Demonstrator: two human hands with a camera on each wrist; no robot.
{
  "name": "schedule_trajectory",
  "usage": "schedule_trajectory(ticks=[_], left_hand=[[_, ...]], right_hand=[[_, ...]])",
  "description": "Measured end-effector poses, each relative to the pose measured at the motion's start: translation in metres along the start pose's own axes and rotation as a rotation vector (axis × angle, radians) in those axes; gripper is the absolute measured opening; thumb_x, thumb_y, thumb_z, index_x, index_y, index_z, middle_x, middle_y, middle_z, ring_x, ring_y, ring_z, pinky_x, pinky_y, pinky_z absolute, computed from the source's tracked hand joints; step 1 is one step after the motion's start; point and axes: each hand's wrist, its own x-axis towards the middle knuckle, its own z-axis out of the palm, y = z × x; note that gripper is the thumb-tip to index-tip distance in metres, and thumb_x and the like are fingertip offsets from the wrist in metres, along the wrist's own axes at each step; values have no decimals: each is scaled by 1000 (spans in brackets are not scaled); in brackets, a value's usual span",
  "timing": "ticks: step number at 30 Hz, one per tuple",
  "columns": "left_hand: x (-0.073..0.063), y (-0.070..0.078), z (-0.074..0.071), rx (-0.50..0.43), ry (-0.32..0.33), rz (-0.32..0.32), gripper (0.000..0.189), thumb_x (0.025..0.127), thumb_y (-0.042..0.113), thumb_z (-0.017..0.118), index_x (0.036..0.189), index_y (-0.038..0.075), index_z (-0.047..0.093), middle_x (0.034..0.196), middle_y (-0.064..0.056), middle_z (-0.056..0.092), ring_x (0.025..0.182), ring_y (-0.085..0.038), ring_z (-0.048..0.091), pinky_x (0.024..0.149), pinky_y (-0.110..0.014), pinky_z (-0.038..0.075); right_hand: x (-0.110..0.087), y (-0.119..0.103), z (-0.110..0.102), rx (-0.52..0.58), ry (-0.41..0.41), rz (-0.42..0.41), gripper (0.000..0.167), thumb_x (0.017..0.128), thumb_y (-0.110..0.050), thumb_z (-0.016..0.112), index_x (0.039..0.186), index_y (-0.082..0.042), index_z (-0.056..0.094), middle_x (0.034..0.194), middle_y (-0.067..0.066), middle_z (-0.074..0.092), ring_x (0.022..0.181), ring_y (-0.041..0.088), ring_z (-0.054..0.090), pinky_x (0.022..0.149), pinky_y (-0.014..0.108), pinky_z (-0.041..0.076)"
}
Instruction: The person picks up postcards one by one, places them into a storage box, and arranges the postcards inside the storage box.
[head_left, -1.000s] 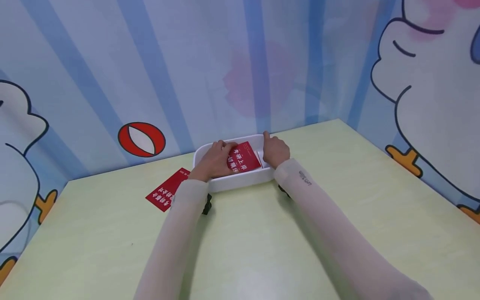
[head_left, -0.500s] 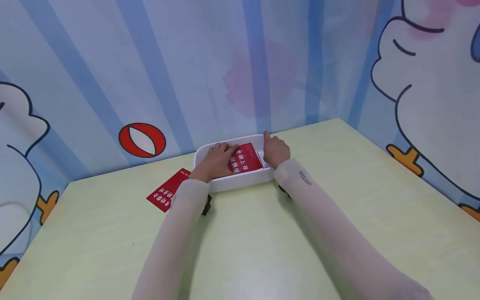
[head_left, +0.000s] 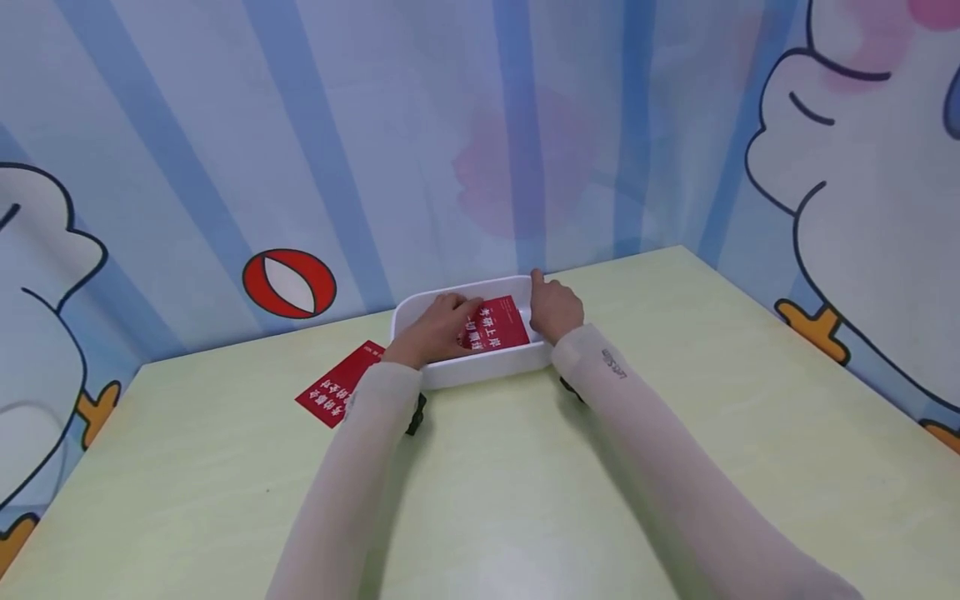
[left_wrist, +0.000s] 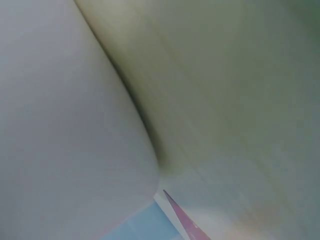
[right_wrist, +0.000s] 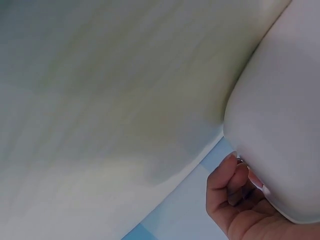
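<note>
A white plastic tray (head_left: 487,367) stands at the back of the table. My left hand (head_left: 435,329) reaches over its front wall and holds the left part of a red card (head_left: 506,321) with white characters, inside the tray. The fingers cover that end of the card. My right hand (head_left: 557,308) grips the tray's right end, thumb up at the rim. In the right wrist view, curled fingers (right_wrist: 218,187) hook the rim beside the tray's smooth outer wall (right_wrist: 280,115). The left wrist view shows mostly the tray's outer wall (left_wrist: 75,130).
Another red card (head_left: 337,387) with white characters lies on the table left of the tray, partly behind my left sleeve (head_left: 352,467). The pale table (head_left: 510,492) meets a blue striped cartoon backdrop (head_left: 420,167) right behind the tray.
The card in my left hand has shifted slightly to the right within the tray and looks flatter. My right hand keeps its grip on the tray's end. The view has tilted slightly.
</note>
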Motion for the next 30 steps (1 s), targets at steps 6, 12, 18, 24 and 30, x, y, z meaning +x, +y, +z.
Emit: schedule_trajectory(ticks=[6, 12, 18, 24, 30], left_hand=[[0, 1, 2, 61, -5, -11, 89, 80, 45, 79, 154, 21, 35, 155, -6, 40, 145, -26, 31, 121, -47, 32], [0, 0, 4, 73, -26, -19, 82, 84, 43, 76, 152, 20, 39, 154, -7, 42, 145, -27, 33, 124, -49, 23], [3, -1, 2, 32, -44, -34, 79, 84, 38, 78, 152, 22, 40, 154, -6, 43, 144, -27, 35, 123, -47, 27], [6, -2, 3, 3, -60, -31, 76, 86, 37, 76, 151, 20, 41, 154, -9, 42, 143, -28, 36, 120, -49, 32], [5, -3, 4, -32, -80, -48, 71, 87, 36, 75, 149, 20, 43, 151, -8, 45, 140, -28, 40, 118, -49, 35]], right_hand=[[-2, -1, 0, 0, 7, 13, 71, 95, -11, 62, 155, -10, 25, 123, 19, 65, 102, 30, 69, 84, 39, 60], [-5, -1, -1, -1, 9, 5, 70, 94, -11, 63, 154, -9, 26, 123, 19, 65, 103, 29, 69, 85, 40, 60], [-1, 0, -3, -4, 9, -11, 70, 94, -11, 62, 154, -8, 26, 121, 19, 66, 101, 30, 70, 83, 41, 61], [-1, 0, -3, -8, 7, -6, 71, 94, -11, 63, 154, -9, 26, 121, 19, 65, 101, 30, 69, 83, 42, 61], [-5, -1, -4, -14, 6, -14, 70, 94, -11, 63, 154, -7, 26, 119, 20, 66, 99, 30, 70, 82, 42, 61]])
